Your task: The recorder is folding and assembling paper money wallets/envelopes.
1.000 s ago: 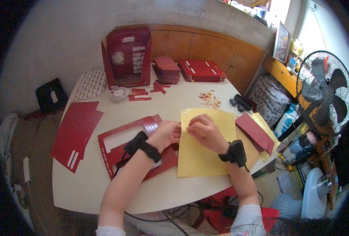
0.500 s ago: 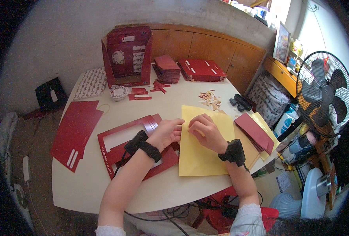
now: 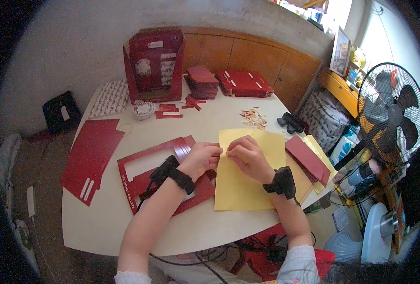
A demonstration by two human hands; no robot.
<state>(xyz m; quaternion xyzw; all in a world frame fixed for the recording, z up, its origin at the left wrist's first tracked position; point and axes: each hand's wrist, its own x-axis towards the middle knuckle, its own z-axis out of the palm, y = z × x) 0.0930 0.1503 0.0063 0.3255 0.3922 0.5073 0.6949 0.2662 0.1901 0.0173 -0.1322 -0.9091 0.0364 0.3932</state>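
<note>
A yellow paper sheet (image 3: 247,189) lies in front of me, under both my hands. My left hand (image 3: 203,158) is at its left edge, fingers together and fingertips closed on that edge. Over the upper part of the sheet, my right hand (image 3: 248,156) is curled in a pinch; whatever is between its fingertips is too small to make out. Below my left forearm lies a dark red cut-out card frame (image 3: 136,189) with white showing through its openings. Folded dark red card pieces (image 3: 307,158) rest to the right, on more yellow sheets (image 3: 319,151).
A large red card blank (image 3: 89,158) lies at left. Farther back are a red display box (image 3: 155,71), a round tape roll (image 3: 143,110), red card stacks (image 3: 203,83) (image 3: 245,83), small scraps (image 3: 253,118) and a black object (image 3: 290,123). A fan (image 3: 393,113) stands right.
The yellow sheet has turned slightly, its upper right corner shifting right and up. Both hands keep nearly the same place and shape.
</note>
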